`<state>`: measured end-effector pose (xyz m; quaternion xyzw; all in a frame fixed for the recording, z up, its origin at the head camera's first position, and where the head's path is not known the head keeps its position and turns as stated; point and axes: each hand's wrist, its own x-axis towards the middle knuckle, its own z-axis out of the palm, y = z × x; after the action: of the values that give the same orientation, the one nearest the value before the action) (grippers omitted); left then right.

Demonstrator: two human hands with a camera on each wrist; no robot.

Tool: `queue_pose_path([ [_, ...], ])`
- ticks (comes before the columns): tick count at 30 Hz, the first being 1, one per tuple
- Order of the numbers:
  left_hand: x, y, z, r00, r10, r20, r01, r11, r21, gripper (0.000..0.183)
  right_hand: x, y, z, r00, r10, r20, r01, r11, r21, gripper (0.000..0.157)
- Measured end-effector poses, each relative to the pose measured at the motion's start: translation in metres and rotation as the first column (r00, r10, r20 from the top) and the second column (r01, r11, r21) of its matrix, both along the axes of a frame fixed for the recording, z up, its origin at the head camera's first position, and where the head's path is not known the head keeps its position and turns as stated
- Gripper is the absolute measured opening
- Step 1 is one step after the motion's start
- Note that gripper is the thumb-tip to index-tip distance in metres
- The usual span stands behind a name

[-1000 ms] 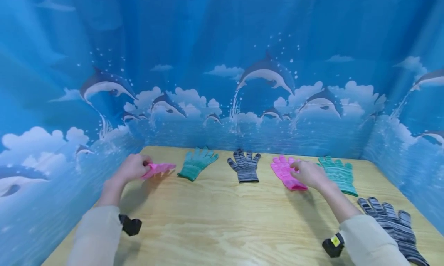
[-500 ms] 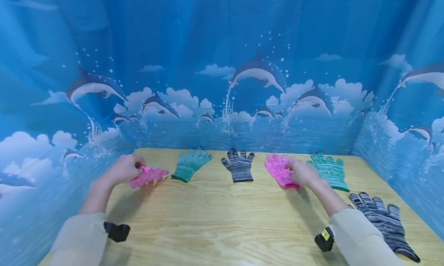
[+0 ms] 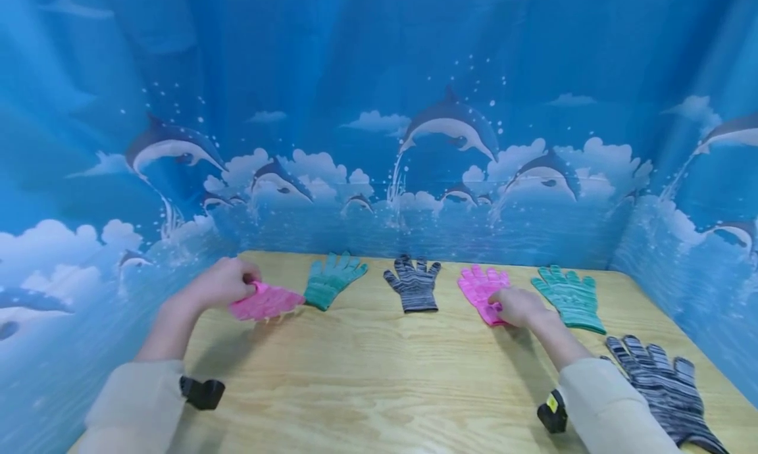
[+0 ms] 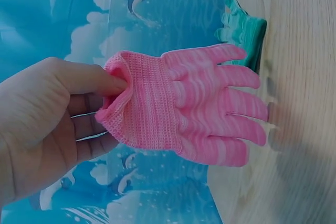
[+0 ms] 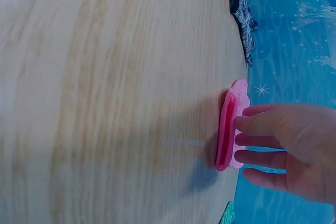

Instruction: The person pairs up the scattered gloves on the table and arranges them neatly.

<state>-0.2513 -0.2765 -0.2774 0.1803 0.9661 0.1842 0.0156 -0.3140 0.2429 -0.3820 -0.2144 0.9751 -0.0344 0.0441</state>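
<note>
My left hand (image 3: 222,284) holds a pink knitted glove (image 3: 268,304) by its cuff, above the table's left side. In the left wrist view, the thumb goes inside the cuff of that glove (image 4: 202,100), and its fingers point away from the hand. A second pink glove (image 3: 478,284) lies flat towards the table's back right. Over its cuff is my right hand (image 3: 520,307). Seen from the right wrist, the fingers (image 5: 268,158) are spread and fairly straight; the thumb tip is at the cuff edge (image 5: 226,132), without a visible pinch.
Along the back of the wooden table (image 3: 367,375) lie a green glove (image 3: 333,283), a grey striped glove (image 3: 416,286) and another green glove (image 3: 571,299). A second grey striped glove (image 3: 663,388) lies at the front right, beside the right forearm. Dolphin-print curtains (image 3: 379,145) enclose the table.
The held pink glove has come round from nearly edge-on to show more of its broad side. My right hand has lowered slightly towards the other pink glove's cuff. The head view has shifted a little.
</note>
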Motion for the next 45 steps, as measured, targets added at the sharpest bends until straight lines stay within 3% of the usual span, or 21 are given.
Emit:
queue_pose_path([
  [9, -0.002, 0.019, 0.005, 0.997, -0.078, 0.006, 0.078, 0.997, 0.011, 0.019, 0.004, 0.001, -0.001, 0.999, -0.004, 0.037, 0.004, 1.000, -0.006, 0.022],
  [16, 0.001, 0.030, 0.003, 0.987, -0.151, -0.052, 0.150, 0.988, -0.021, 0.028, 0.009, 0.001, -0.004, 0.998, 0.014, 0.057, -0.015, 1.000, 0.007, 0.023],
  [23, 0.005, 0.031, -0.002, 0.986, -0.141, -0.084, 0.135, 0.988, -0.071, 0.030, 0.009, -0.005, -0.005, 0.998, 0.037, 0.048, -0.039, 0.998, 0.045, 0.023],
  [33, 0.006, 0.035, -0.001, 0.996, -0.093, -0.007, 0.093, 0.995, -0.044, 0.021, 0.009, -0.002, -0.008, 0.999, 0.052, 0.011, -0.052, 0.998, -0.025, 0.028],
  [40, 0.006, 0.037, 0.000, 0.997, -0.081, 0.005, 0.081, 0.995, -0.051, 0.020, 0.009, 0.003, -0.006, 0.988, 0.134, -0.081, -0.136, 0.991, -0.017, 0.034],
  [45, 0.006, 0.038, 0.001, 0.996, -0.087, -0.008, 0.087, 0.994, -0.065, 0.019, 0.010, 0.009, -0.001, 0.989, 0.134, -0.064, -0.136, 0.990, -0.040, 0.031],
])
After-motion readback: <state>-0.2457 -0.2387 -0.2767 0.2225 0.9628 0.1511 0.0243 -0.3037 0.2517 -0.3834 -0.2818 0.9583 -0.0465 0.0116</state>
